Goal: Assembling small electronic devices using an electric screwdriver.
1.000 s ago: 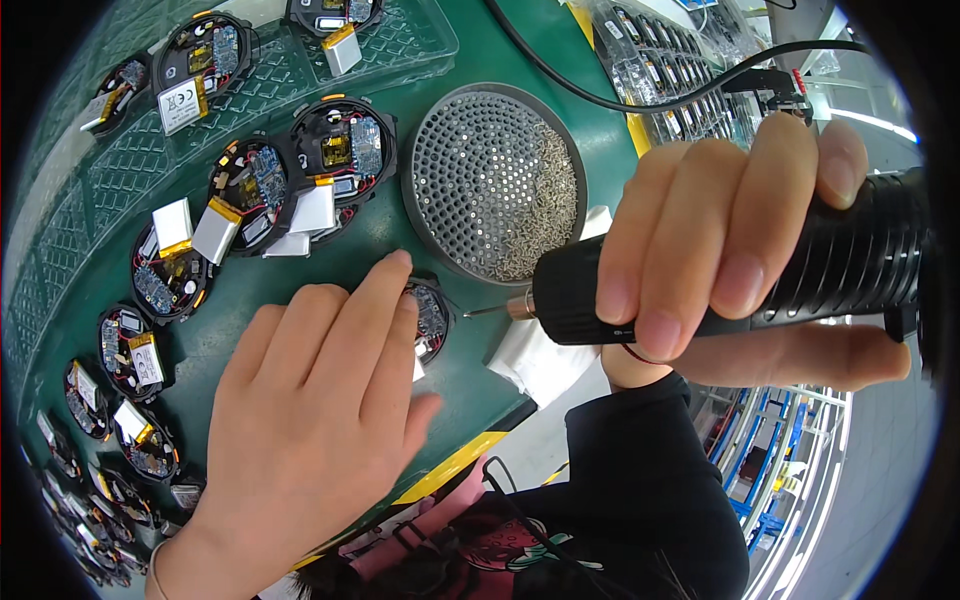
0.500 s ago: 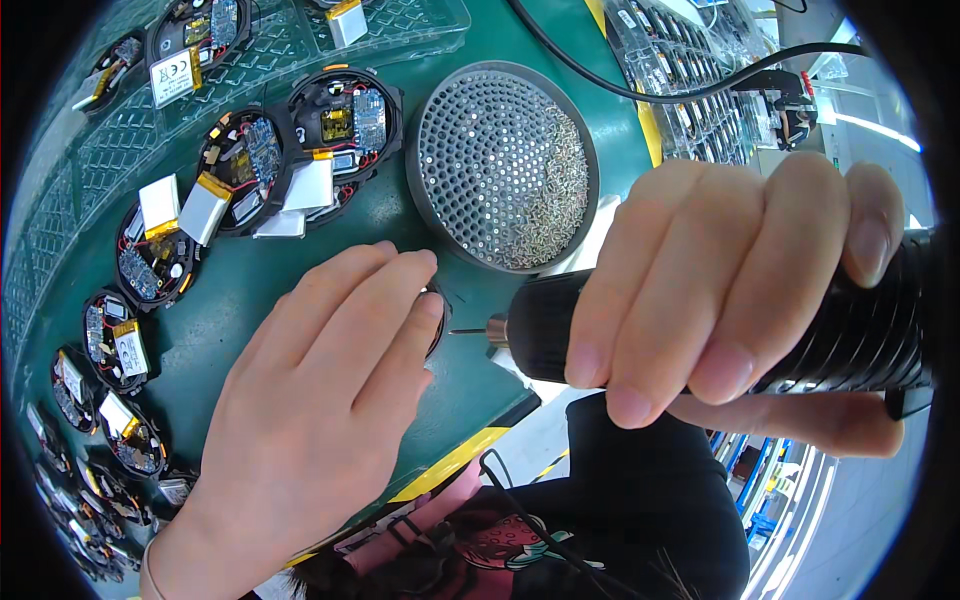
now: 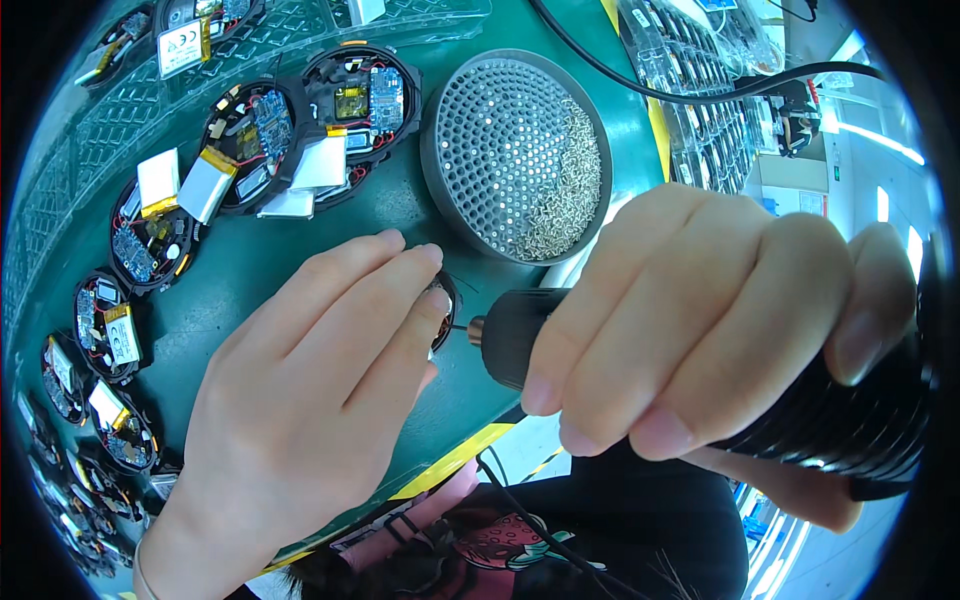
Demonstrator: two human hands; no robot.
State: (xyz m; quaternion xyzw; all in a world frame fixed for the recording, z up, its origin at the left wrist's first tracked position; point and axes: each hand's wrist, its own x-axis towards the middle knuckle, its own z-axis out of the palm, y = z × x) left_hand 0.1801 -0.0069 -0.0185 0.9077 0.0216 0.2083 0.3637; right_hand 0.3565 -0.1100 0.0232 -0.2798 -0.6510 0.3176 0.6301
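My left hand (image 3: 310,370) lies curled over a small round black-rimmed part (image 3: 449,308) on the green mat, holding it down. Most of that part is hidden beneath the fingers. My right hand (image 3: 700,310) grips a black electric screwdriver (image 3: 515,335) held almost level, its bit pointing left. The bit's tip meets the right edge of the round part; whether it sits in a screw I cannot tell. Just beyond both hands stands a round grey dish (image 3: 432,190) with a perforated plate, small silver screws heaped on its right side.
Several round black housings with circuit boards and silver battery pouches (image 3: 120,335) line the left side. A clear plastic tray (image 3: 300,40) lies at the far left. A black cable (image 3: 690,98) crosses the far right, near trays of parts (image 3: 690,130). Yellow-black tape (image 3: 455,460) marks the mat's near edge.
My right hand has brought the screwdriver left and slightly lower, so its bit now reaches the round part. My left hand stays over the part. The whole view has shifted slightly.
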